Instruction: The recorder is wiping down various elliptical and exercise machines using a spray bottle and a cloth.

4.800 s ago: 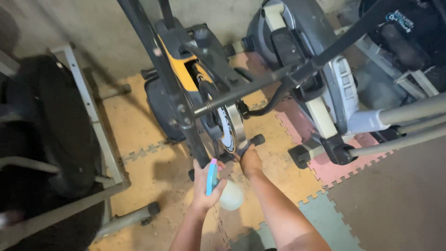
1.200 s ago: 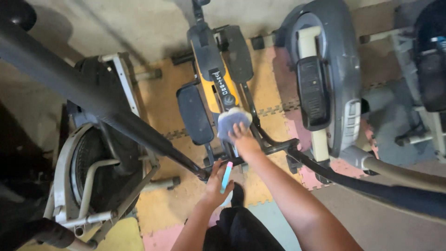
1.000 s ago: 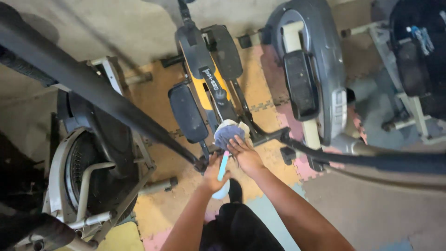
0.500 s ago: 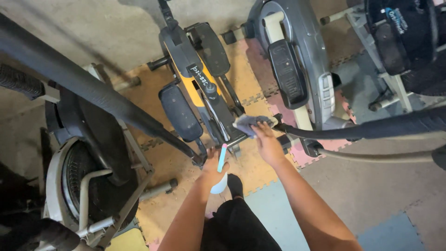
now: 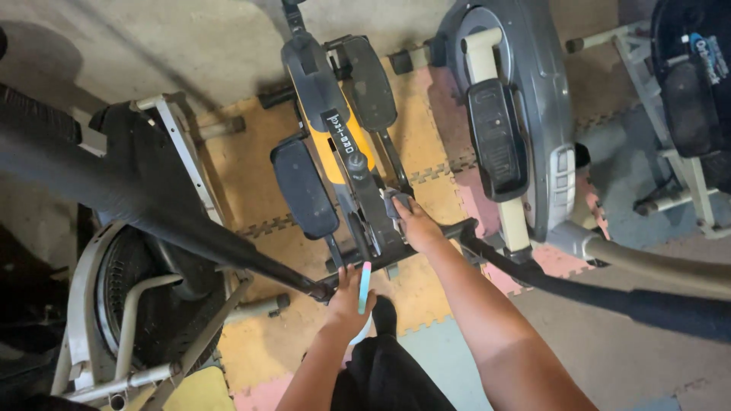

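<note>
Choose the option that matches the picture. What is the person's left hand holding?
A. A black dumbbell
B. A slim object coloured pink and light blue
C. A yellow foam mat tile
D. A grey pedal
B: the left hand grips a slim pink-and-blue object held upright below the yellow-and-black exercise machine, while the right hand presses a grey cloth on that machine's frame.

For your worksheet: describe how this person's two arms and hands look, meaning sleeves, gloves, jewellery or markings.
Both forearms are bare to the frame's edge: no sleeves show. The left hand and right hand wear no gloves. No watch, ring, bracelet or marking can be made out. Dark clothing shows below, between the arms.
</note>
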